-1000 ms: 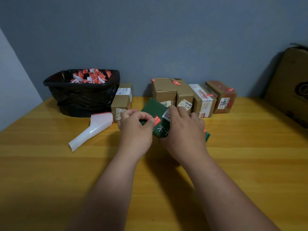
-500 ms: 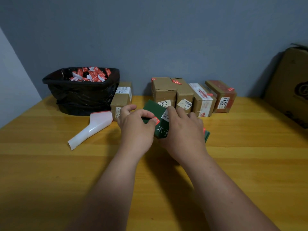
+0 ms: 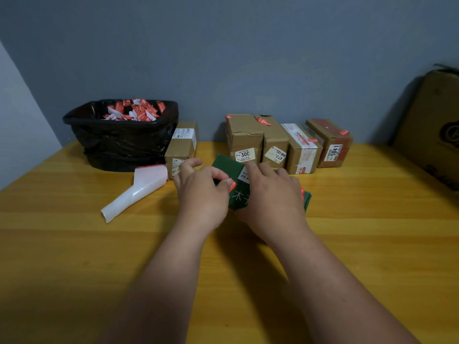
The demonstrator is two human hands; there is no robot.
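Note:
A dark green box (image 3: 229, 167) with white lettering and a white label lies tilted on the wooden table (image 3: 74, 244) in the middle. My right hand (image 3: 272, 197) lies over its right half and holds it, index finger on the white label. My left hand (image 3: 202, 192) pinches a red sticker (image 3: 232, 186) at the box's left edge between thumb and forefinger. Most of the box's right side is hidden under my right hand; only a green corner (image 3: 307, 198) shows.
A black-lined bin (image 3: 121, 142) full of red and white stickers stands at the back left. A curled white backing sheet (image 3: 137, 191) lies before it. Several brown parcels (image 3: 273, 142) line the wall, one (image 3: 181, 147) beside the bin. A large carton (image 3: 432, 125) leans at the right.
My left hand's pinch on the red sticker has shifted slightly. The box and my right hand stay in about the same place.

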